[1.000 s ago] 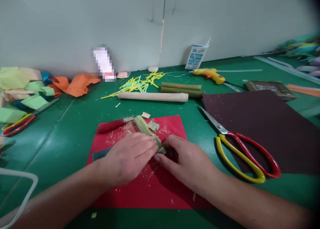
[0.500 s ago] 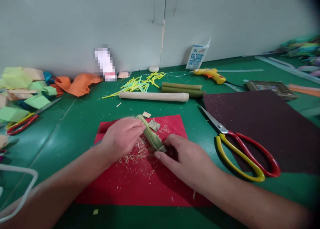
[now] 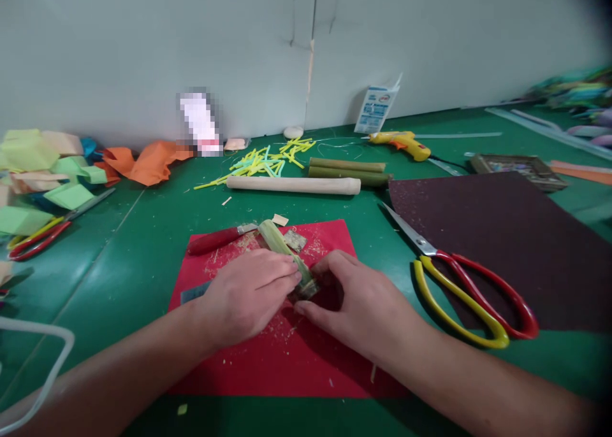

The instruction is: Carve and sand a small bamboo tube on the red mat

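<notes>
A short green bamboo piece (image 3: 273, 236) lies slanted over a red sheet (image 3: 268, 376) strewn with fine shavings. My right hand (image 3: 361, 303) grips its near end between thumb and fingers. Bent over the bamboo's middle, my left hand (image 3: 255, 290) has its fingers pressed together; whatever they may hold is hidden underneath. A red-handled tool (image 3: 215, 240) with a metal end lies behind that hand. Beyond the bamboo sits a small speckled square piece (image 3: 295, 240), beside a pale chip (image 3: 280, 220). A grey-blue strip (image 3: 195, 293) shows partly from under my left forearm.
Large scissors (image 3: 459, 284) with red and yellow handles lie at right on a dark brown sheet (image 3: 507, 246). Farther back are a peeled pale stick (image 3: 294, 185), green bamboo lengths (image 3: 351, 174), yellow strips (image 3: 258, 165) and a yellow glue gun (image 3: 401, 144). Folded papers (image 3: 31, 150) crowd the left.
My left hand has slid down the bamboo toward my right hand, uncovering the red-handled tool and the bamboo's far end. My right hand stays at the near end.
</notes>
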`<state>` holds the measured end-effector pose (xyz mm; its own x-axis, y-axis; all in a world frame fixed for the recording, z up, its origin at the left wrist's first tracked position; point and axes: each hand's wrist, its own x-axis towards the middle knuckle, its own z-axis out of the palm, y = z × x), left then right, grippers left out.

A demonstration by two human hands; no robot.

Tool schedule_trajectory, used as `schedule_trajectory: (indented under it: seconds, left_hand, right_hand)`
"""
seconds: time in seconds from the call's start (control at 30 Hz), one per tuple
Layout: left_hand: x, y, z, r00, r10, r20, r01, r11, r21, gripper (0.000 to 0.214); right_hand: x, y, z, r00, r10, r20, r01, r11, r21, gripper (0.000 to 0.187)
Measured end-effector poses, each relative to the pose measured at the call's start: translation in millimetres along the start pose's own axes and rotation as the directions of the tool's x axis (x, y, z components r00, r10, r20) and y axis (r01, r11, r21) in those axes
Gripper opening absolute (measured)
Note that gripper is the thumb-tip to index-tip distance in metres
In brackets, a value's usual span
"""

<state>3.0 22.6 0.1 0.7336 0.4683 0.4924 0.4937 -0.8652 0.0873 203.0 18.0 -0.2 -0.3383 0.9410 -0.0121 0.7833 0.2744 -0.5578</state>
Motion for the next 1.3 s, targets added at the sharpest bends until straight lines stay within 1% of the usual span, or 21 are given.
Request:
schedule_trajectory:
  seconds: [0.1, 0.17, 0.3, 0.37, 0.43, 0.5, 0.57, 0.67, 0.73, 0.87, 0.97, 1.03, 1.07, 1.1, 1.17, 1.23, 1.3]
  left_hand:
    - [-1, 0, 2.2, 0.999, 0.039, 0.004, -0.039, 0.999, 0.009, 0.021]
    - [-1, -6, 3.2, 0.999, 0.036, 0.008, -0.036, 0.999, 0.018, 0.022]
    - [0, -20, 3.5, 0.995, -0.087, -0.042, 0.089, 0.994, 0.063, 0.022]
    - [0, -23, 3.5, 0.992, -0.108, -0.061, 0.113, 0.991, 0.077, 0.022]
    - [-1, -22, 3.9, 0.993, -0.097, -0.06, 0.102, 0.991, 0.081, 0.022]
    - [-2, -21, 4.3, 0.994, -0.094, -0.056, 0.098, 0.992, 0.078, 0.022]
    - [-2, -21, 4.4, 0.994, -0.097, -0.058, 0.101, 0.992, 0.069, 0.021]
    - [-2, -22, 3.4, 0.993, -0.097, -0.06, 0.101, 0.992, 0.073, 0.021]
    - [-1, -18, 2.6, 0.994, -0.098, -0.054, 0.102, 0.991, 0.086, 0.021]
    - [-1, -5, 2.2, 0.997, -0.077, -0.003, 0.077, 0.993, 0.094, 0.022]
    - [-1, -5, 1.7, 0.998, -0.054, 0.032, 0.051, 0.995, 0.082, 0.024]
    - [-1, -11, 1.3, 0.996, -0.085, 0.002, 0.084, 0.992, 0.094, 0.023]
    - [-1, -14, 1.4, 0.993, -0.111, -0.031, 0.114, 0.988, 0.106, 0.022]
    - [-1, -15, 1.8, 0.988, -0.14, -0.058, 0.146, 0.982, 0.117, 0.022]
    - [-1, -11, 4.1, 0.982, -0.175, -0.066, 0.181, 0.977, 0.115, 0.022]
    - [-2, -3, 7.1, 0.987, -0.158, -0.015, 0.159, 0.985, 0.074, 0.023]
    - [-4, 0, 8.7, 0.995, -0.099, 0.024, 0.098, 0.995, 0.027, 0.023]
  right_hand:
    - [-1, 1, 2, 0.999, -0.047, -0.005, 0.047, 0.999, -0.015, 0.021]
    - [-1, 1, 2, 0.998, -0.067, -0.004, 0.067, 0.998, -0.015, 0.016]
    - [0, 0, 1, 0.998, -0.063, -0.004, 0.063, 0.998, -0.03, 0.014]
    - [0, -1, -1, 0.998, -0.06, -0.009, 0.059, 0.998, -0.035, 0.013]
    - [-1, -1, -2, 0.998, -0.054, -0.014, 0.053, 0.998, -0.045, 0.016]
    - [-1, 0, -2, 0.999, -0.043, -0.015, 0.042, 0.996, -0.077, 0.024]
    - [-2, 1, -2, 0.999, -0.045, -0.006, 0.044, 0.994, -0.102, 0.027]
    - [-2, 3, 0, 0.998, -0.061, 0.01, 0.062, 0.994, -0.093, 0.02]
    - [-2, 3, 2, 0.997, -0.073, 0.007, 0.073, 0.994, -0.08, 0.016]
    - [-3, 2, 5, 0.995, -0.098, -0.007, 0.097, 0.992, -0.079, 0.015]
    - [-3, 1, 4, 0.996, -0.094, 0.005, 0.094, 0.993, -0.068, 0.015]
    - [-3, 1, 4, 0.997, -0.078, 0.015, 0.079, 0.995, -0.068, 0.017]
    - [-2, 1, 4, 0.998, -0.067, 0.017, 0.068, 0.995, -0.071, 0.018]
    - [-2, 1, 4, 0.998, -0.061, 0.018, 0.062, 0.995, -0.075, 0.019]
    - [-2, 0, 4, 0.998, -0.055, 0.024, 0.057, 0.995, -0.083, 0.02]
    - [-3, 0, 4, 0.998, -0.056, 0.04, 0.06, 0.995, -0.086, 0.019]
    - [-4, -1, 4, 0.997, -0.056, 0.053, 0.06, 0.995, -0.084, 0.018]
